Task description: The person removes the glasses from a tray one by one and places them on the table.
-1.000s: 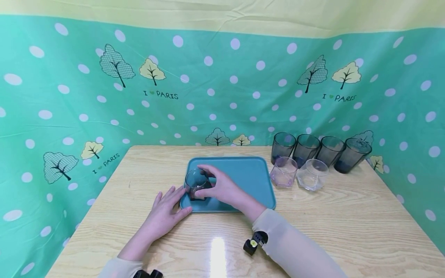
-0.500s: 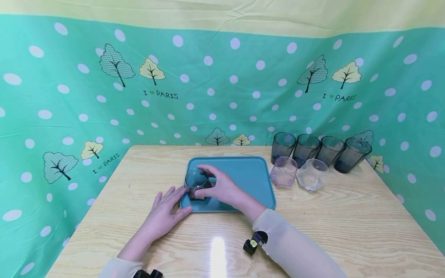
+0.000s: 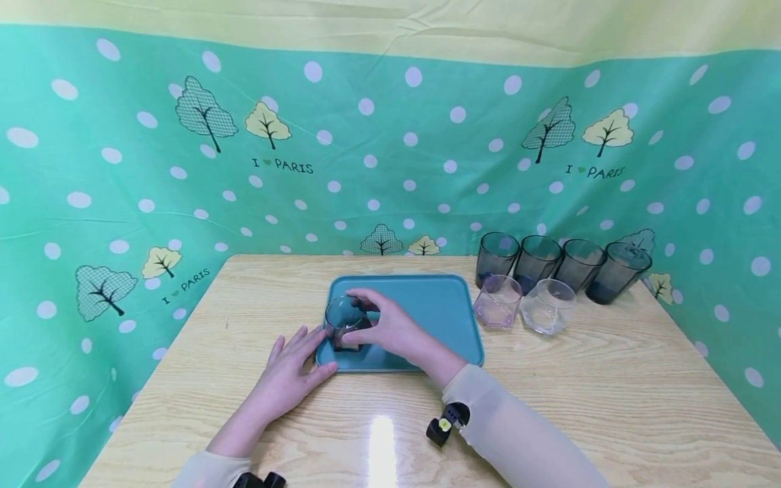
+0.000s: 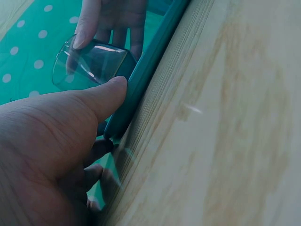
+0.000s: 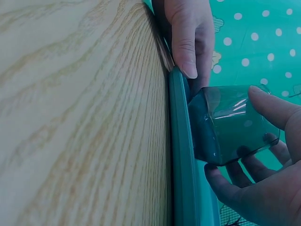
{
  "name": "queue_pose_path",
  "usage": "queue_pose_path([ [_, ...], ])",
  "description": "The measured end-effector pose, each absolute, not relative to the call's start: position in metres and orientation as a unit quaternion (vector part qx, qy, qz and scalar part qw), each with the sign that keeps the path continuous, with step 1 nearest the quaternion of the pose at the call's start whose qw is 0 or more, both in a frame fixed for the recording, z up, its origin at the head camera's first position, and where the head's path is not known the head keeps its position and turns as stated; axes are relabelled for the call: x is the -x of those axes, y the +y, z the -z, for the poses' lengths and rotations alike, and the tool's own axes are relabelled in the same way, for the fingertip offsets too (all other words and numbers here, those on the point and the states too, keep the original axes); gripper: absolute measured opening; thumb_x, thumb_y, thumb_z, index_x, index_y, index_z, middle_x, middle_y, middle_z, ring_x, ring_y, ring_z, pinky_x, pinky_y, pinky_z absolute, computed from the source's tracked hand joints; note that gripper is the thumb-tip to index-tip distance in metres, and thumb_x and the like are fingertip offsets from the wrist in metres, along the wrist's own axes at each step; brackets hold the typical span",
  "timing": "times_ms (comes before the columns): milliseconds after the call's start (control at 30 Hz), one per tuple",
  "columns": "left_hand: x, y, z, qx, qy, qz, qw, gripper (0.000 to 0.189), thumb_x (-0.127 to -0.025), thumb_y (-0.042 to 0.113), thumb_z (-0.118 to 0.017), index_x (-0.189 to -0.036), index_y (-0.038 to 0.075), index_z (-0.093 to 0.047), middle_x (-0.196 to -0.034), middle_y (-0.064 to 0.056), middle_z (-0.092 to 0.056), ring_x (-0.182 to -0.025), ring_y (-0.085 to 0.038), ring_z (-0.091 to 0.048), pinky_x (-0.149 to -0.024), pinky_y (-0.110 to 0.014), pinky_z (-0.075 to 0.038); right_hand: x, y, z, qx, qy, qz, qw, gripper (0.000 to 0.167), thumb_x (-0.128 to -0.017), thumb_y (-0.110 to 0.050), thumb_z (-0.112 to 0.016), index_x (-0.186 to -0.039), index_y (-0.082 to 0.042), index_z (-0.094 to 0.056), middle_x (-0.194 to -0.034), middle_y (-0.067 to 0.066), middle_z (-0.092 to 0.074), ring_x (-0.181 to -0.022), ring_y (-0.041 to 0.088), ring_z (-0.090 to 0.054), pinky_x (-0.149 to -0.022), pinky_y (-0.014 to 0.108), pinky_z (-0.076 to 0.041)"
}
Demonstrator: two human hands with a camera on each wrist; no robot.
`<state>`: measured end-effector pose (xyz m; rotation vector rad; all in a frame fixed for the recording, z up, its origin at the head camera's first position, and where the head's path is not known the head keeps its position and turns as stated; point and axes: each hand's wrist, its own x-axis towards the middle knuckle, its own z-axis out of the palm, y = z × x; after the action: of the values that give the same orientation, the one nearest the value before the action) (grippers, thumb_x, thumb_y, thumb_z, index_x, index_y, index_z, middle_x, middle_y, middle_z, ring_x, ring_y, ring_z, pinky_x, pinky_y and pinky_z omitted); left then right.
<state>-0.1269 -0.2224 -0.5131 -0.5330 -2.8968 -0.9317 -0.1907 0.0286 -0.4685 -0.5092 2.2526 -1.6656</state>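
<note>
A short smoky glass tumbler (image 3: 343,317) stands upright in the front left corner of the blue rectangular tray (image 3: 430,308). My right hand (image 3: 393,332) holds the tumbler from its right side, thumb at the front and fingers round the back, as the right wrist view also shows on the tumbler (image 5: 230,122). At the tray's left front corner lies my left hand (image 3: 289,376), its fingers extended along the left edge and its thumb on the front rim. In the left wrist view that thumb (image 4: 113,89) touches the tray rim close to the tumbler's base.
Right of the tray stand two short faceted glasses, one pinkish (image 3: 497,308) and one clear (image 3: 549,312). Behind them is a row of several tall dark glasses (image 3: 538,261). A green dotted cloth (image 3: 342,156) hangs behind the wooden table (image 3: 579,393).
</note>
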Motion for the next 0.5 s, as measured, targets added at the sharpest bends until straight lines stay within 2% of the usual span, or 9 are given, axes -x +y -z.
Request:
queue_pose_path([
  [167, 0.127, -0.2221, 0.5125, 0.172, -0.938, 0.301, 0.025, 0.075, -0.107, 0.04, -0.076, -0.166, 0.003, -0.049, -0.167, -0.018, -0.051, -0.161, -0.051, -0.03, -0.127, -0.078, -0.005, 0.1903, 0.028, 0.4674, 0.172, 0.778, 0.586, 0.148, 0.079, -0.089, -0.021, -0.097, -0.157, -0.034, -0.06, -0.159, 0.0, -0.056, -0.15, 0.027, -0.049, -0.122, 0.05, -0.045],
  [500, 0.1274, -0.2232, 0.5134, 0.17, -0.939, 0.298, 0.021, 0.075, -0.107, 0.043, -0.074, -0.166, 0.004, -0.049, -0.167, -0.018, -0.052, -0.161, -0.051, -0.03, -0.127, -0.078, -0.005, 0.1898, 0.0278, 0.4668, 0.168, 0.774, 0.592, 0.151, 0.081, -0.088, -0.019, -0.097, -0.16, -0.025, -0.059, -0.155, 0.0, -0.059, -0.147, 0.027, -0.051, -0.119, 0.052, -0.048],
])
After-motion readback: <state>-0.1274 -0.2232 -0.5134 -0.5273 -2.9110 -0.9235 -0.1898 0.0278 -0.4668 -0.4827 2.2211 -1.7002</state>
